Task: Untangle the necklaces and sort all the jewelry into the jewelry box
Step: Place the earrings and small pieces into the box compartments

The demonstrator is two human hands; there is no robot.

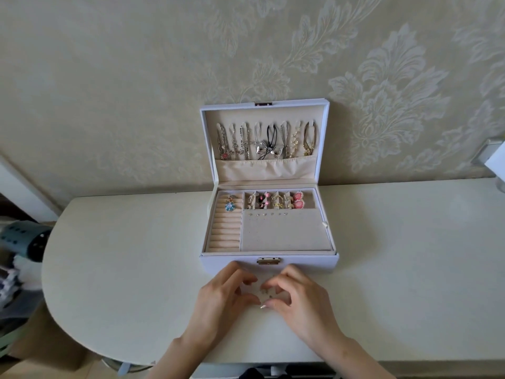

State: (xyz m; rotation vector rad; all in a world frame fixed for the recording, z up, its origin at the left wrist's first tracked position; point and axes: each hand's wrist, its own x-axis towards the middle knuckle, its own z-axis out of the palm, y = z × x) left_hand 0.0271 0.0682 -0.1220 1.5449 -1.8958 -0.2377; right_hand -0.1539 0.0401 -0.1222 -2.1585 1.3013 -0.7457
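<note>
Now we see both hands low in front of the box [235,265], on the white table [123,255]. Our left hand [226,295] and right hand [299,296] face each other with the fingers curled inward, and the fingertips [269,283] nearly meet. Between them lie a few tiny studs [264,291] on a pale patch that we cannot make out clearly. We cannot tell whether either hand actually pinches a stud or only cups around them. The box stands open just beyond the hands, its brass clasp [268,260] facing us and its lid [204,132] upright against the patterned wall [136,77]. Necklaces [285,140] hang side by side inside the lid, their ends falling toward a cloth pocket [262,170]. In the tray, a blue flower ring [230,205] sits in the ring rolls at the left. Earrings [297,203] fill the small compartments along the back. A row of studs is pinned across the top of the flat pad [284,236].
</note>
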